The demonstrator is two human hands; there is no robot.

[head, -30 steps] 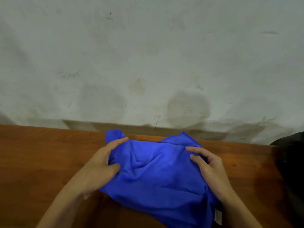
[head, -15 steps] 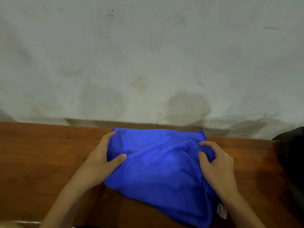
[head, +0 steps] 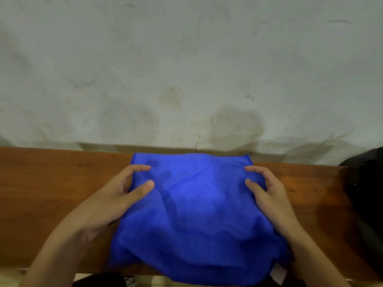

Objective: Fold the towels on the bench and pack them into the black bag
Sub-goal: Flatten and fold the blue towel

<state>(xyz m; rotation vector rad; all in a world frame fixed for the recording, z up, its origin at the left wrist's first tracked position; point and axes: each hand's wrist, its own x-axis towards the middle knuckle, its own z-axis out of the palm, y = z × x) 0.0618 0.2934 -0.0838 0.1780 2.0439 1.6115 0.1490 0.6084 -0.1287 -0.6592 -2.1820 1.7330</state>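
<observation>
Left hand sits on the left edge of the blue towel, thumb lying over the cloth and fingers curled at the border, pinching it. Right hand mirrors that on the towel's right edge, thumb on top, fingers bent round the side, gripping too. The towel lies spread on the brown wooden bench, its far edge near the wall and its near edge spilling over the bench front. A white tag shows at the towel's near right corner. Behind the towel rises a stained pale wall. The black bag sits right of the towel, well apart, mostly cut off.
</observation>
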